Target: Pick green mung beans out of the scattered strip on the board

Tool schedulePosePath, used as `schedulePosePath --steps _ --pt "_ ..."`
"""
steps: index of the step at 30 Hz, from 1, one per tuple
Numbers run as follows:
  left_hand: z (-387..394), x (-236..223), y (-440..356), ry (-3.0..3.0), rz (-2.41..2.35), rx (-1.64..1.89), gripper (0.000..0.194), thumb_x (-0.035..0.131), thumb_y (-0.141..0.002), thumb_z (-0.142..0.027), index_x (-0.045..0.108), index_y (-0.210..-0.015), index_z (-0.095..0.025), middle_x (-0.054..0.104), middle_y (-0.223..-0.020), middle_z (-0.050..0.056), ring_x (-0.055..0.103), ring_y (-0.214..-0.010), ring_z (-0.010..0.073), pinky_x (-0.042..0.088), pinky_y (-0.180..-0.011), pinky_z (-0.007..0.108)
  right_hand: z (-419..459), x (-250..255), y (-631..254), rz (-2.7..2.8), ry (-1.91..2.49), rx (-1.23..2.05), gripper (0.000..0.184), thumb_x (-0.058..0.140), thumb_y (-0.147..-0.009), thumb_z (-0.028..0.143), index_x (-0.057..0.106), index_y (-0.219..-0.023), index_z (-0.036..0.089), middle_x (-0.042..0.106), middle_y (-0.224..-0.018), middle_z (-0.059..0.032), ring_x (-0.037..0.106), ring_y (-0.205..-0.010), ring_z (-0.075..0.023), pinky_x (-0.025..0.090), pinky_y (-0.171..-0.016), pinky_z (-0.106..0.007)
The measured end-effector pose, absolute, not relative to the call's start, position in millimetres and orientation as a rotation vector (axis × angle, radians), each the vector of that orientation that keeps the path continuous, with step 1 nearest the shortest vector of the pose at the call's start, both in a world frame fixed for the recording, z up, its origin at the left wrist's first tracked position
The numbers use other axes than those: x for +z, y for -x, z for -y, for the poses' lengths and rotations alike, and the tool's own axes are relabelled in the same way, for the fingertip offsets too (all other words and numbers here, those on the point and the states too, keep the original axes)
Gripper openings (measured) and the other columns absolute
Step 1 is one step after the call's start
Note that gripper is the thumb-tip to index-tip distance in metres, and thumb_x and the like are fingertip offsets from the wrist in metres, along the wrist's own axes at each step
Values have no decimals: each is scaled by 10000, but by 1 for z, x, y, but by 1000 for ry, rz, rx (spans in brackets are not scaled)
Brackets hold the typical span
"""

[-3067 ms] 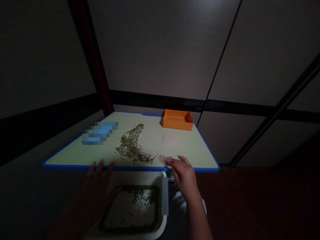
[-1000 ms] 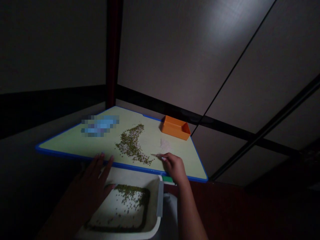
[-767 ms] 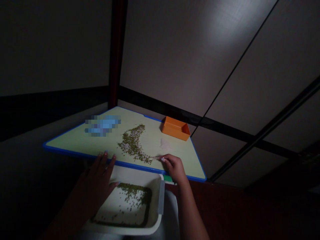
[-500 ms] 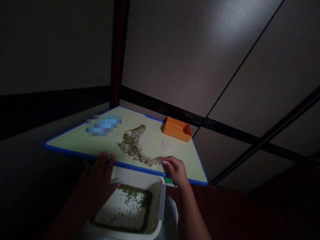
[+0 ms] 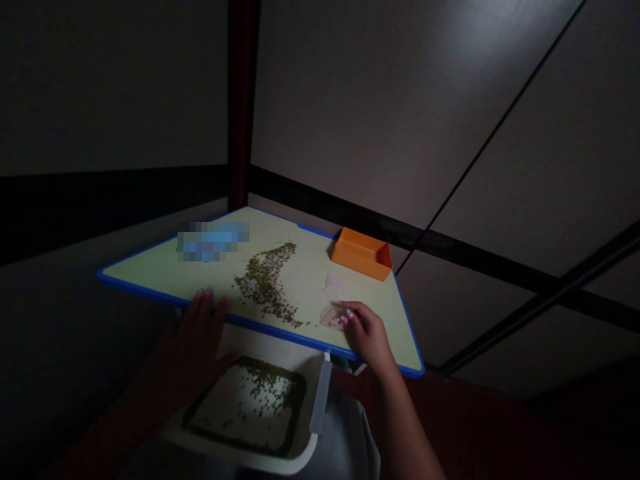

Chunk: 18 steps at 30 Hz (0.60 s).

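My right hand (image 5: 364,331), low over the right half of the table, pinches a clear protractor (image 5: 330,316) with reddish markings. Left of it a curved spread of small green beans (image 5: 265,283), mixed with paler grains, lies on the pale yellow tabletop (image 5: 165,275). Just beyond the protractor is a small pale pinkish patch (image 5: 334,287), perhaps grains. With fingers stretched out, my left hand (image 5: 193,340) rests at the table's near blue edge, its thumb over a white tub (image 5: 295,462). Scattered green beans (image 5: 270,383) lie in the tub, thickest along its far side.
An orange open box (image 5: 361,255) stands at the table's far right corner. Toward the far left lies a blurred-out blue item (image 5: 213,241). Dark panelled walls (image 5: 380,120) rise right behind the table. The tub sits below the near edge, close to my body.
My right hand has drawn the protractor a little right, away from the bean spread, and turned it flatter to view. My left hand stays at the edge. The view has shifted slightly.
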<state>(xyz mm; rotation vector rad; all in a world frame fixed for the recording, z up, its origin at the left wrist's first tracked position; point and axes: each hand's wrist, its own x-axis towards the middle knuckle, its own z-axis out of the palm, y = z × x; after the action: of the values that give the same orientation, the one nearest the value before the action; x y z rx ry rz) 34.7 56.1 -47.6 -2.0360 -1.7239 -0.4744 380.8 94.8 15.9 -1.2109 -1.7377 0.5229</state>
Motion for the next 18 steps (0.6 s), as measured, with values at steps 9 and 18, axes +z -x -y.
schedulePosePath --steps 9,18 --pt "-56 -40 -33 2059 1709 -442 829 396 -870 -541 306 -1496 -5 253 -1619 335 259 -1519 447 467 -1038 606 -83 24 -371 1860 1073 648 298 526 -916 222 745 -1117 202 772 -1092 -84 703 -966 -211 553 -877 -349" --pt "-58 -40 -33 2110 1712 -476 836 441 -854 -516 284 -1500 -9 248 -1609 359 233 -1522 467 422 -1081 616 -97 20 -369 1637 1123 696 280 559 -875 264 726 -1083 183 777 -976 -62 702 -848 -179 559 -797 -299"
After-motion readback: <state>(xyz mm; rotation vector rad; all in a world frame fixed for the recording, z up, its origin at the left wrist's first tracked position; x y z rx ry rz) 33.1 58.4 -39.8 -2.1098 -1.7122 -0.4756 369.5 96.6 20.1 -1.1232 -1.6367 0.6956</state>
